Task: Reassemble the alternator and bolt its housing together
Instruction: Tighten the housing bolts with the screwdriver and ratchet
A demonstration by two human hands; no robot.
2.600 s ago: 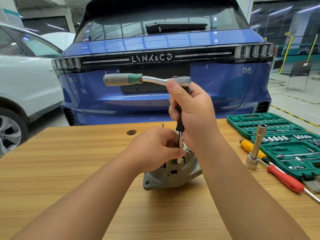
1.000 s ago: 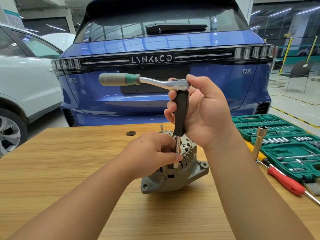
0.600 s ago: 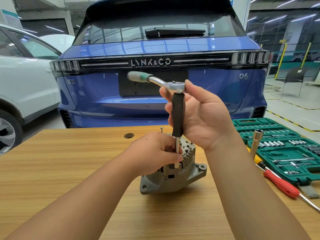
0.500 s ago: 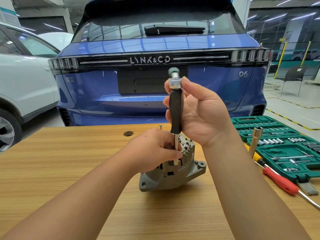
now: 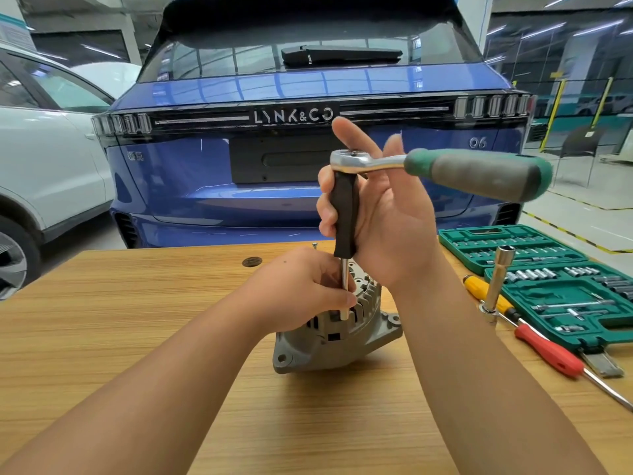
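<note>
Grey finned alternator [image 5: 337, 341] sits on table; ratchet [image 5: 442, 168] upright above.

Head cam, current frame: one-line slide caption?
Right hand grips the ratchet extension upright over the alternator while left hand steadies the socket end on the wooden table.

Wood-grain tabletop [image 5: 137, 320]; blue car [image 5: 308, 97] rear just behind it, white car [image 5: 44, 159] at left. Grey garage floor [image 5: 582, 214] with yellow-black striped lines, ceiling strip lights [image 5: 551, 29].
</note>
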